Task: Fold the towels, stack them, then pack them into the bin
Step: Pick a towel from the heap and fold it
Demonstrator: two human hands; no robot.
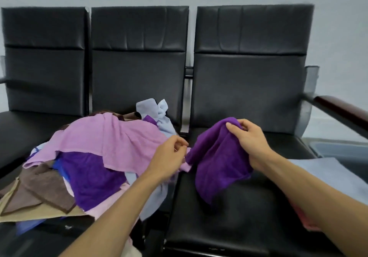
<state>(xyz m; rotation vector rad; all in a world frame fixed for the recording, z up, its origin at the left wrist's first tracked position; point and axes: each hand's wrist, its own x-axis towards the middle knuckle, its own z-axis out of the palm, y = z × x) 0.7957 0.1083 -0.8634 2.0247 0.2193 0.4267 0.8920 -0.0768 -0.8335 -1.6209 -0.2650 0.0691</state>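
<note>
Left of the left hand, a loose pile (111, 137) of unfolded towels in lilac, dark purple, brown, tan and pale blue covers the seat, with its near edge touching that wrist.

The left hand (169, 157) has its fingers curled, and thumb and fingertips seem to pinch the left edge of the purple towel (217, 163). The contact point is small and slightly blurred.

The purple towel hangs between the two hands, above the bare seat (239, 227) in front of the person. It is dark, plush and crumpled, not yet spread flat. Its held edge runs left to right, sloping up towards the right hand, and the rest droops to a point that is near or just touching the seat.

The right hand (249, 139) is higher and farther from the body. It grips a bunched top fold, thumb in front and fingers wrapped behind.

The next move probably turns on that slope. The held edge needs levelling and pulling taut across the body before the towel can be laid on the seat below, and both hands already hold it.

Right of the right forearm lies a flat blue towel (326, 173), with a pink towel (304, 221) showing beneath the arm. Beyond these is the grey bin (342, 151), nearer the right hand.
</note>
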